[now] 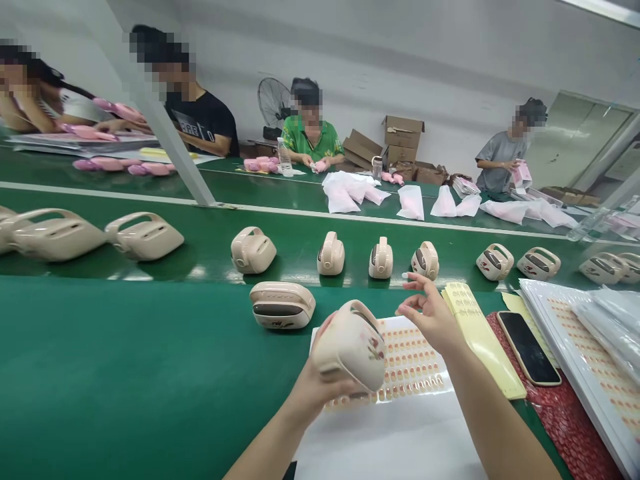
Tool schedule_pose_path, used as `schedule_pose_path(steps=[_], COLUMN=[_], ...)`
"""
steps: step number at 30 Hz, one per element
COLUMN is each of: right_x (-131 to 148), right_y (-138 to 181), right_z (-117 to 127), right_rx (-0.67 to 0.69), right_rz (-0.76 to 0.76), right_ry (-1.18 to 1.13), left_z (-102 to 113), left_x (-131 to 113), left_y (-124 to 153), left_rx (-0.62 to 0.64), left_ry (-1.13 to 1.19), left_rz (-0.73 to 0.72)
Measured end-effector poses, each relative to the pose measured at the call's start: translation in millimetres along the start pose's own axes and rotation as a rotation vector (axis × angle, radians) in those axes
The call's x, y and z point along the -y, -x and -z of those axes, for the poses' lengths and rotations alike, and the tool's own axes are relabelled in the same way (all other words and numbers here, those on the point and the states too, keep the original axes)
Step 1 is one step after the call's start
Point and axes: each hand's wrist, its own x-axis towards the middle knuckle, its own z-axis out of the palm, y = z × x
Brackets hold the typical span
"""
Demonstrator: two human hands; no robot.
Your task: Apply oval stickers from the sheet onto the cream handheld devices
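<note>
My left hand [320,380] grips a small cream-coloured appliance with a carry handle [350,347], tilted above a sheet of small orange stickers [415,360]. A floral print shows on its side. To the right of it, my right hand [430,310] is raised over the sheet's far edge, thumb and fingers apart. A small pale spot shows at one fingertip; I cannot tell whether it is a nail or a sticker. Just beyond my left hand, a similar appliance [283,307] with a dark front panel rests on the green bench.
More cream appliances [331,253] stand in a row on the green strip ahead. To the right lie yellow sticker strips [483,340], a phone [529,348] and stacked sticker sheets [590,347]. Across the bench, several people work among pink items and white bags [350,190].
</note>
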Motion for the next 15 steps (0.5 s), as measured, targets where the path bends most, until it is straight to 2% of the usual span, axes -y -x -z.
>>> schedule_pose_path(steps=[2,5,7,10,15], right_x=[7.9,17.5,20.3,19.7,17.1], right_y=[4.2,10.8,13.9,17.9,25.2], right_z=[-2.3,-10.4,-15.5,-21.7,-27.2], right_rx=[0.136,0.263,0.299,0.332,0.284], right_rz=[0.017,0.015,0.008,-0.02,0.01], right_ry=[-0.095,-0.122,-0.1,-0.059,-0.008], left_z=[2.9,8.2,11.0,13.0,13.3], left_x=[-0.1,4.1,7.3,9.5,7.7], left_y=[1.9,3.0,2.5,1.7,2.5], left_rx=[0.016,0.146,0.21,0.231,0.249], left_ry=[-0.322,-0.569,-0.62,-0.66,-0.713], left_rz=[-0.103,-0.19,-0.218,-0.253,-0.254])
